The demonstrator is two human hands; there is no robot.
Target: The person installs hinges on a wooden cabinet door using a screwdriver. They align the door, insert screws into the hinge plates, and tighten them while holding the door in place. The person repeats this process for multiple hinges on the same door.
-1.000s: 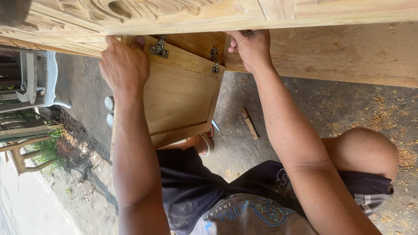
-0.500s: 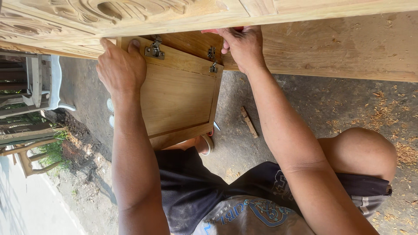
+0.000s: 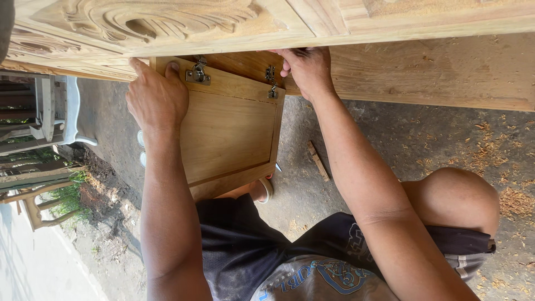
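Nearest, lap: dark shorts (image 3: 245,251) and a bent knee (image 3: 454,200), the person crouched under the work.
Left hand (image 3: 157,99): fingers curled over the cabinet door's (image 3: 228,131) top corner, seemingly steadying it.
Right hand (image 3: 305,69): fingertips bunched at the second hinge (image 3: 271,89); whether they pinch anything, I cannot tell.
Door: hangs from two metal hinges under the carved wooden frame (image 3: 167,25).
Beyond: dirt floor (image 3: 418,139) strewn with shavings.

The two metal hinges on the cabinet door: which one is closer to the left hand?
The hinge at the door's upper-left corner. It sits just beside the left hand's fingertips, while the other hinge lies at the opposite corner, below the right hand.
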